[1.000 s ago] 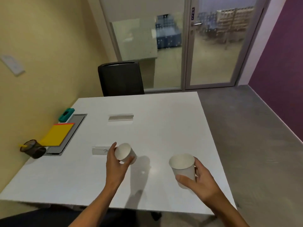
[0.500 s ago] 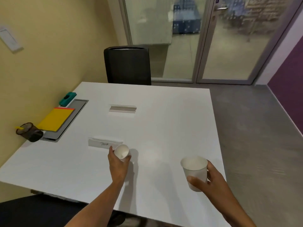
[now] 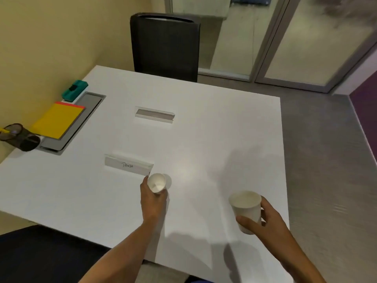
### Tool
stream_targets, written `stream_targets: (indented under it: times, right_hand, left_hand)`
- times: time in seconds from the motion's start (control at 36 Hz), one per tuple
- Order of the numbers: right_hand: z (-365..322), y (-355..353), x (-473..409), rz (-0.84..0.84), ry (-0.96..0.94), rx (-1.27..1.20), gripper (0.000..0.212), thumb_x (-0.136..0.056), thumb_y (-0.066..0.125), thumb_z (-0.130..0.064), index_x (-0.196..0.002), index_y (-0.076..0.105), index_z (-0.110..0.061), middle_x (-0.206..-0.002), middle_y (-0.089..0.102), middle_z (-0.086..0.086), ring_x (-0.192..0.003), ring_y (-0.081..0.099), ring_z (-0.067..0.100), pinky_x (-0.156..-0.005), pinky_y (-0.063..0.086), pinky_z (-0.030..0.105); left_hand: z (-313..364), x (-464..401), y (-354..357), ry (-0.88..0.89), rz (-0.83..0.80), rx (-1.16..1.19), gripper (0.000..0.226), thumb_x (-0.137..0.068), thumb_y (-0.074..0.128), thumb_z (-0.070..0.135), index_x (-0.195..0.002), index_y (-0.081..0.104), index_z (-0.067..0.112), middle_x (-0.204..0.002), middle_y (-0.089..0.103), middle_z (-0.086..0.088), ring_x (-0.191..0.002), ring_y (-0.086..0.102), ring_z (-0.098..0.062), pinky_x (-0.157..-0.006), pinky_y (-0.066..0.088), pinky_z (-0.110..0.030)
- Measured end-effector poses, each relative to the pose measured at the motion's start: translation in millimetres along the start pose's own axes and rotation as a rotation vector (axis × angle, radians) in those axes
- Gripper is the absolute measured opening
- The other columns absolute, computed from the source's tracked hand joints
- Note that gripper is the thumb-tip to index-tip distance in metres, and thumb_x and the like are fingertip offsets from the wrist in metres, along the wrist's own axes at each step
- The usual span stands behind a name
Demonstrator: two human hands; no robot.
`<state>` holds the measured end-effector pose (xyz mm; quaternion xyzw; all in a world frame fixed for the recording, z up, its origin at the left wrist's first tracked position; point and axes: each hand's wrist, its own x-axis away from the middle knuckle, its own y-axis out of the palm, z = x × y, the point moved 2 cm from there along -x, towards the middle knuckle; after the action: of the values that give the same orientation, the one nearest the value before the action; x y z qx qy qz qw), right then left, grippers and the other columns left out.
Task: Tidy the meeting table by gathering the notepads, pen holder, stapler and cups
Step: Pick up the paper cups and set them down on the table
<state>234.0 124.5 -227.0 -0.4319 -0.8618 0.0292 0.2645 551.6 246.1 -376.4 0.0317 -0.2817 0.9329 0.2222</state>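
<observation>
I read "PANDA" handwritten on the near name card (image 3: 129, 165), my left hand (image 3: 152, 199) wraps a plain white paper cup (image 3: 156, 183) tilted over the near table (image 3: 224, 139), right hand (image 3: 265, 219) grips a second cup (image 3: 245, 209) upright, farther right.

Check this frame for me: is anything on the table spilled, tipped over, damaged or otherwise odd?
One thing: the dark mesh pen holder lies on its side at the table's left edge, next to the yellow notepad. No spill or damage shows. The left hand and right hand each grip a white paper cup.
</observation>
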Motion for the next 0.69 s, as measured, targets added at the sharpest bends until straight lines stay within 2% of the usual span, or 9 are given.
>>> stream_targets:
  times: [0.11,0.22,0.36,0.5,0.61,0.69]
  right_hand:
    - [-6,6,-9,-0.025,0.007,0.009,0.062,-0.077,0.083,-0.041,-0.131,0.052,-0.047,-0.123,0.065,-0.019,-0.106,0.064,-0.002,-0.08,0.054,0.021]
    - [-11,9,-17,-0.047,0.001,0.019,0.062,-0.079,0.083,-0.041,-0.132,0.051,-0.047,-0.125,0.064,-0.018,-0.108,0.064,0.001,-0.082,0.055,0.025]
    - [-15,13,-22,-0.051,-0.011,0.02,0.068,-0.072,0.082,-0.048,-0.132,0.051,-0.048,-0.122,0.064,-0.022,-0.104,0.063,-0.006,-0.075,0.055,0.019]
    - [-16,18,-22,-0.063,-0.026,0.002,0.075,-0.068,0.083,-0.055,-0.135,0.05,-0.045,-0.126,0.063,-0.02,-0.109,0.063,0.0,-0.078,0.056,0.021]
    - [-14,23,-17,-0.077,-0.027,-0.021,0.076,-0.067,0.085,-0.056,-0.133,0.051,-0.048,-0.123,0.064,-0.023,-0.107,0.062,-0.006,-0.074,0.056,0.018]
    - [-12,24,-12,-0.067,-0.029,-0.03,0.08,-0.061,0.082,-0.062,-0.133,0.051,-0.049,-0.123,0.064,-0.024,-0.108,0.063,-0.005,-0.076,0.057,0.02]
  left_hand:
    - [-4,3,0,-0.031,0.011,0.047,0.076,-0.081,0.078,0.018,-0.145,0.037,0.025,-0.139,0.049,0.001,-0.125,0.053,-0.023,-0.098,0.044,-0.033]
    - [-7,1,1,-0.036,0.0,0.046,0.088,-0.082,0.08,0.02,-0.153,0.028,0.019,-0.148,0.045,-0.005,-0.134,0.048,-0.027,-0.106,0.043,-0.038]
    - [-10,1,1,-0.063,-0.04,0.079,0.109,-0.077,0.084,0.007,-0.159,0.012,0.013,-0.153,0.04,-0.008,-0.141,0.041,-0.026,-0.113,0.036,-0.034]
    - [-17,9,0,-0.048,-0.082,0.055,0.113,-0.075,0.084,0.004,-0.159,0.009,0.016,-0.159,0.03,-0.009,-0.147,0.031,-0.028,-0.118,0.028,-0.036]
    - [-18,22,-2,-0.039,-0.078,0.063,0.116,-0.074,0.087,0.008,-0.159,0.008,0.021,-0.159,0.024,-0.004,-0.149,0.025,-0.023,-0.119,0.027,-0.039]
    - [-18,36,0,-0.023,-0.056,0.004,0.117,-0.074,0.088,0.015,-0.159,0.008,0.017,-0.16,0.021,-0.009,-0.149,0.022,-0.029,-0.121,0.027,-0.049]
